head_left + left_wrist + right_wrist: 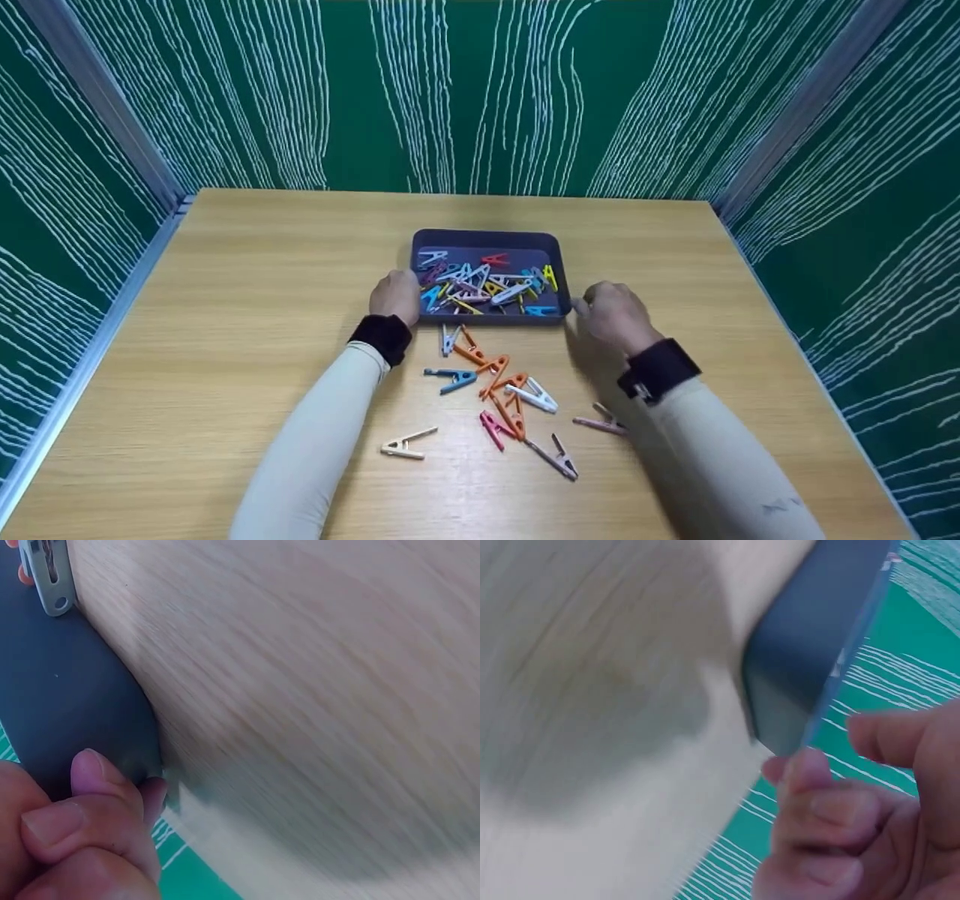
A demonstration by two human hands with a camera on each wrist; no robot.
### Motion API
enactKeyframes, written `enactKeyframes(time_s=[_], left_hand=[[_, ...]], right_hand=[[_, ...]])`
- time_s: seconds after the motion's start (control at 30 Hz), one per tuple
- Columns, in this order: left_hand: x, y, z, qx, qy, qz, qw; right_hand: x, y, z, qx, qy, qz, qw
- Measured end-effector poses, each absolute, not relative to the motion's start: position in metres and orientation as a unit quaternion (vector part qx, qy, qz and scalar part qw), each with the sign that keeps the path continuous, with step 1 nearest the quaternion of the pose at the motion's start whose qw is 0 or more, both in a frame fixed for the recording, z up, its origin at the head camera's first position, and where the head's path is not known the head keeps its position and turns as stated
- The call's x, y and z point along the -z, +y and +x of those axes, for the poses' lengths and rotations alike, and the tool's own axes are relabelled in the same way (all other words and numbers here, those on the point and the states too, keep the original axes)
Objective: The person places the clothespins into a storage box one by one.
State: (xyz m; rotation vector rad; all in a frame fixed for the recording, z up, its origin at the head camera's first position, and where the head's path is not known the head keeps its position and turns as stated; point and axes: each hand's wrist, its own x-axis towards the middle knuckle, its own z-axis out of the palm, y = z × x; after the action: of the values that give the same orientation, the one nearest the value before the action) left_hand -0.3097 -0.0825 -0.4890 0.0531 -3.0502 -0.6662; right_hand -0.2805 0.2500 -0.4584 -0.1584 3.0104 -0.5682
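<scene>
A dark shallow tray [491, 320] holding many colored clothespins sits toward the back of the table. My left hand [395, 294] is at the tray's left side; in the left wrist view its curled fingers [90, 821] grip the dark wall [82, 690]. At the front right corner is my right hand [616, 315]. In the right wrist view its bent fingertips [806, 769] touch the tray's corner [787, 709], while the thumb [877, 739] stands apart from them. A grey clothespin [56, 592] shows beside the tray wall.
In front of the tray lie loose clothespins: several orange ones [495, 367], a blue one [454, 379], a white one [534, 395], a pink one [493, 429], a cream one [405, 446], a grey one [555, 459] and a mauve one [602, 424]. Green panels [495, 97] stand behind.
</scene>
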Motion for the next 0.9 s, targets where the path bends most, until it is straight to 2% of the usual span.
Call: enactKeyframes(time_s=[0.17, 0.37, 0.63, 0.9], left_hand=[[0.489, -0.081, -0.31, 0.202, -0.979, 0.012, 0.017], [0.491, -0.081, -0.31, 0.201, -0.979, 0.011, 0.017], [0.492, -0.083, -0.31, 0.202, -0.979, 0.012, 0.024], [0.489, -0.08, -0.308, 0.194, -0.981, 0.015, 0.029]], right_hand=[[0.449, 0.26, -0.254, 0.184, 0.97, -0.153, 0.049], [0.451, 0.265, -0.221, 0.149, 0.95, -0.242, 0.129], [0.463, 0.261, -0.202, 0.063, 0.949, -0.237, 0.196], [0.471, 0.274, -0.211, 0.061, 0.965, -0.208, 0.147]])
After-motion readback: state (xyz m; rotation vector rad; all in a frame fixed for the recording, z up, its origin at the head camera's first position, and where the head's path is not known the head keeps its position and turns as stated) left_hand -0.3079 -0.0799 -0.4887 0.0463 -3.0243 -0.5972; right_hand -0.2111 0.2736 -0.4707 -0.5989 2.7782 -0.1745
